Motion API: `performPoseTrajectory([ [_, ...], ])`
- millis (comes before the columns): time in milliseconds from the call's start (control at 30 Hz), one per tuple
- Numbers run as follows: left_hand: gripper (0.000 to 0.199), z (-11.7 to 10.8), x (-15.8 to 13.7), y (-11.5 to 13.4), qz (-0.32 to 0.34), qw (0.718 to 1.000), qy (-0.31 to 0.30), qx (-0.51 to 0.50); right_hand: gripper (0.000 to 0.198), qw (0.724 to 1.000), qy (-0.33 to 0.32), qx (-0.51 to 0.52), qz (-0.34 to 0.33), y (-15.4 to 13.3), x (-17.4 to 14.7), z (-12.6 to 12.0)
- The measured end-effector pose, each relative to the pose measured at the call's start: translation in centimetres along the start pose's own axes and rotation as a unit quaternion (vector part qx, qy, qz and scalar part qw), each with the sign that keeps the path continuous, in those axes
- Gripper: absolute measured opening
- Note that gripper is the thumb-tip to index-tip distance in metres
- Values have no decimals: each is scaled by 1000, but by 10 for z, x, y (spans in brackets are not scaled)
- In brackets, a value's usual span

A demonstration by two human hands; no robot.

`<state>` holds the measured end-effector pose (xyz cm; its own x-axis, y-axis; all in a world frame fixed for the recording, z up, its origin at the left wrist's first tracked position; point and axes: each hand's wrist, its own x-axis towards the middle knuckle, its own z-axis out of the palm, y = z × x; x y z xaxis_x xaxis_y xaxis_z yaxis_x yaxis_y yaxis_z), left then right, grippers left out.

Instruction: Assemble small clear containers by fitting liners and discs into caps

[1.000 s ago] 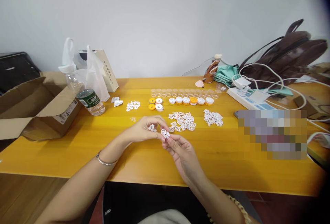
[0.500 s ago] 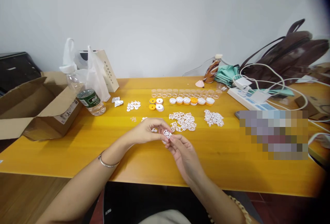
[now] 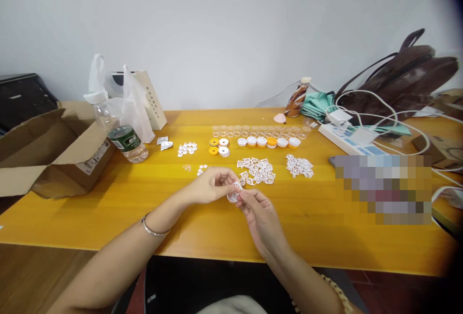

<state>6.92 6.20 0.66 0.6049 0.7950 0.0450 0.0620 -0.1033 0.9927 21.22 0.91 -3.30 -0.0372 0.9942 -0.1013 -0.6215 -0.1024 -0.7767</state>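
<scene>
Close together over the table's middle, my left hand (image 3: 217, 186) and my right hand (image 3: 258, 210) both pinch a small white openwork plastic piece (image 3: 237, 185). Fingers cover much of it. Just under it a round white cup-like part (image 3: 232, 198) shows; whether it rests on the table I cannot tell. A pile of similar white openwork pieces (image 3: 258, 170) lies right behind my hands. Small white discs (image 3: 202, 169) sit behind my left wrist, with tiny clear rings (image 3: 186, 167) beside them.
Farther back are white and orange round cases (image 3: 271, 142), clear round covers (image 3: 255, 131), white knobbed parts (image 3: 187, 148) and smaller white pieces (image 3: 299, 166). A cardboard box (image 3: 54, 159) and water bottle (image 3: 126, 140) stand left. A power strip (image 3: 347, 138) with cables lies right.
The white openwork piece has tilted in my fingers, and more of the round white part under it shows. My left hand has shifted slightly, uncovering more small discs.
</scene>
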Motion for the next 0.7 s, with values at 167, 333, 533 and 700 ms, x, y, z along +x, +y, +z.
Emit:
performPoseTrajectory([
  [167, 21, 1, -2, 0, 20, 1000, 13, 6, 12, 1000, -5, -3, -12, -1, -3, 1],
  [333, 19, -3, -4, 6, 61, 998, 17, 29, 15, 999, -13, 24, -16, -6, -6, 3],
  [533, 22, -20, 18, -1, 52, 949, 182, 251, 21, 995, 60, 37, -71, -10, -2, 1],
  [700, 14, -26, 53, -10, 36, 910, 152, 385, 30, 994, 70, 47, -68, -8, -1, 0],
])
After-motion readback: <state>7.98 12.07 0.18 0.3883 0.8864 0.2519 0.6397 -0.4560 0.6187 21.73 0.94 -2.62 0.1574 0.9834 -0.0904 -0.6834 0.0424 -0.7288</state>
